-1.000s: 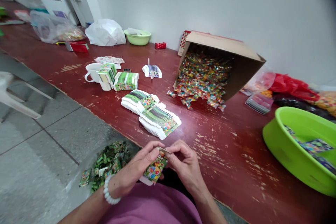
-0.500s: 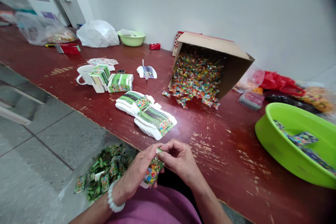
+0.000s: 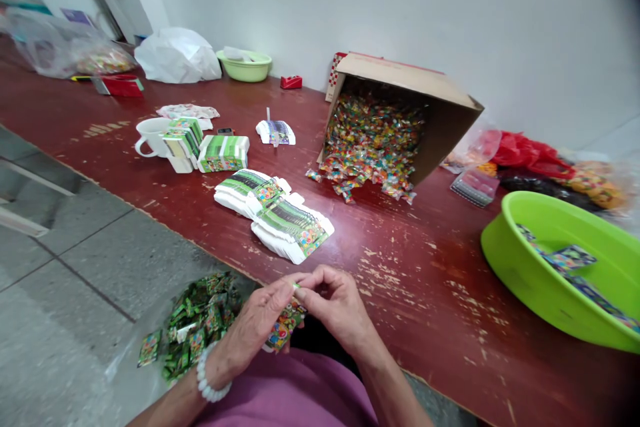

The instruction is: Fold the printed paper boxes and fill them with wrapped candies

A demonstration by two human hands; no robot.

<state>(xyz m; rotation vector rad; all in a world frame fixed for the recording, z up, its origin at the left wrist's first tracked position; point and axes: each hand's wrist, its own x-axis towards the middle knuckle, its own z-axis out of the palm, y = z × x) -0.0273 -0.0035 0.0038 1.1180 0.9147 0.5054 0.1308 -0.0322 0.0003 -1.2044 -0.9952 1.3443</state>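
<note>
One carton (image 3: 285,328) in left grip (image 3: 261,315)

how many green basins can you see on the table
2: a large basin at the right, and a small basin at the back by the wall, just right of the white bag. Others could be hidden behind the box.

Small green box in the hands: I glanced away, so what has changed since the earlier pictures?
The right hand has bent the end flap, which stuck out from the small green box, down toward its top and now partly covers it. The left hand kept its hold; nothing was let go. The flat cartons and candy box stayed put.
</note>
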